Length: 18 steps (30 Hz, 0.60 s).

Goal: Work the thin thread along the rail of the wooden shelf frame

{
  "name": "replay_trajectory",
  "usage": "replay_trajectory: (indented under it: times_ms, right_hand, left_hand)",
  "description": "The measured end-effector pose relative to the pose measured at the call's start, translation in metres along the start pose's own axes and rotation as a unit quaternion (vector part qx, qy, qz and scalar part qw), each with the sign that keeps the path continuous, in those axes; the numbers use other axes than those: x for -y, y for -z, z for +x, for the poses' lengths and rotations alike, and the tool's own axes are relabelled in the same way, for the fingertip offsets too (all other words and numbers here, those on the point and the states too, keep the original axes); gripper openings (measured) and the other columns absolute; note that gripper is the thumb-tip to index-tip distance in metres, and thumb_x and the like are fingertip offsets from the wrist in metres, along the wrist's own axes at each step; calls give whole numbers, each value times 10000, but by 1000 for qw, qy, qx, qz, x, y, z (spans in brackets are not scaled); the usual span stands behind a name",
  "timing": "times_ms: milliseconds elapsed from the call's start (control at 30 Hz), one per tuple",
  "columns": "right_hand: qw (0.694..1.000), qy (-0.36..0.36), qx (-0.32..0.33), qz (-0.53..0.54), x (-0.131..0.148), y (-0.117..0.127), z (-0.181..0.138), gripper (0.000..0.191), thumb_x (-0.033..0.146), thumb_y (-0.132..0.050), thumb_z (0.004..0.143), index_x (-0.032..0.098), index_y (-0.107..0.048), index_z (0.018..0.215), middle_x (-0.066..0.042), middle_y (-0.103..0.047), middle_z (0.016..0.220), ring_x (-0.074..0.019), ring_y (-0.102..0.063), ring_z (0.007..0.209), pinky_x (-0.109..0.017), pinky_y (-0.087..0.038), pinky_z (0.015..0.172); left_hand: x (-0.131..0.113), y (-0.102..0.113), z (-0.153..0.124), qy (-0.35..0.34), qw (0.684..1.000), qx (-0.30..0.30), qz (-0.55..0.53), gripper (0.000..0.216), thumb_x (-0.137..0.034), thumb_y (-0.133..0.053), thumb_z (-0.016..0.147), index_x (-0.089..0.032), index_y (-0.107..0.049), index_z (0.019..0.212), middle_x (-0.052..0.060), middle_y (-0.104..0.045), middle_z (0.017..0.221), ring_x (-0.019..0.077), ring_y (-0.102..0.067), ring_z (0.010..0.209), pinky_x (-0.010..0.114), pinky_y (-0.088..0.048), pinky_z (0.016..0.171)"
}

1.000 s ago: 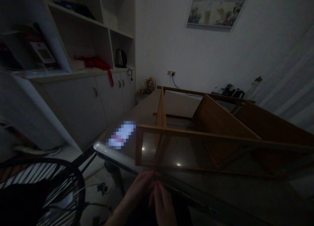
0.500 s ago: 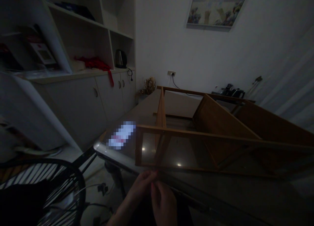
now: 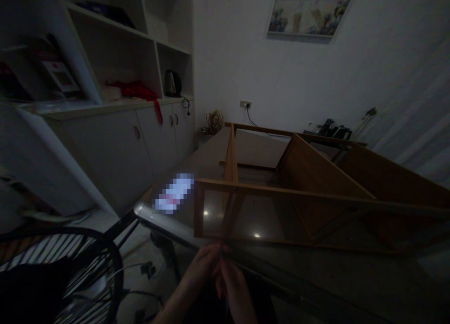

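Note:
My left hand (image 3: 206,262) and my right hand (image 3: 235,284) meet just below the near edge of the glass-topped table (image 3: 168,225). Fingers of both are bent and pinched close together. Whatever lies between the fingertips is too dark and small to make out; a faint thin line shows under my right hand. Just beyond the hands, a brown wooden shelf frame (image 3: 302,192) lies on its side on the tabletop. To its left, a lit, pixelated phone-like screen (image 3: 175,192) rests at the table corner.
A black slatted chair (image 3: 114,267) stands at lower left, with cables (image 3: 147,270) on the floor beside it. White cabinets (image 3: 116,141) hold an electric kettle (image 3: 173,83) and red cloth (image 3: 135,89). Dark items (image 3: 333,129) stand behind the frame, near a pale curtain (image 3: 422,89).
My right hand has turned slightly and its fingers have shifted against the left hand's fingertips. The shelf frame and the lit screen have stayed in place.

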State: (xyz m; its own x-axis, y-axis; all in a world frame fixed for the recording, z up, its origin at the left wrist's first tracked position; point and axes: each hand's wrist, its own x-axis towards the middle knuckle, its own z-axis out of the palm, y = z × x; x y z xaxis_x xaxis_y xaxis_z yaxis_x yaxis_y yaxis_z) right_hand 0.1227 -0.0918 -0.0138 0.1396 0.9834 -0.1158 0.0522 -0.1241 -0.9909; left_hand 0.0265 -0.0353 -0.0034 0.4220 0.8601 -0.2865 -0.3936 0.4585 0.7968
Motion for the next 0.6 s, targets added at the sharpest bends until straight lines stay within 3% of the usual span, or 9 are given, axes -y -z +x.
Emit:
replay_trajectory:
  times_ms: [133,267,333,467,600]
  right_hand:
    - [980,106,-42,-166,10,4,-5,350,502,-452,881,208,-623,961,-47,-679,781,-170,-641,683,-232,-469,650]
    - [942,172,-49,-285,16,6,-6,253,399,-460,897,216,-634,880,-57,-693,805,-187,-658,726,-243,-459,680]
    - [942,171,-37,-286,18,5,-5,282,382,-426,915,212,-636,832,-53,-688,777,-180,-655,711,-232,-455,661]
    - [970,123,-4,-208,17,2,-5,380,430,-381,928,188,-630,774,-42,-653,687,-155,-630,642,-208,-459,616]
    - [988,82,9,-127,17,3,-6,406,447,-361,938,177,-665,946,-65,-701,817,-168,-660,774,-215,-480,724]
  left_hand:
    - [6,6,6,-10,999,-34,-21,400,-491,-759,619,-104,-679,679,18,-640,594,93,-542,518,182,-397,519]
    - [13,12,13,-21,999,-43,-16,381,-472,-758,634,-101,-671,648,2,-610,553,83,-516,503,177,-376,503]
    - [15,13,14,-26,999,-35,-12,359,-451,-746,662,-101,-664,646,-2,-600,551,80,-510,505,177,-370,506]
    - [14,12,14,-21,999,-27,-14,351,-435,-749,666,-105,-637,628,-6,-586,540,79,-504,497,178,-362,500]
    - [10,5,11,-5,999,-34,-22,404,-492,-759,619,-110,-632,656,-9,-584,527,77,-483,454,179,-332,451]
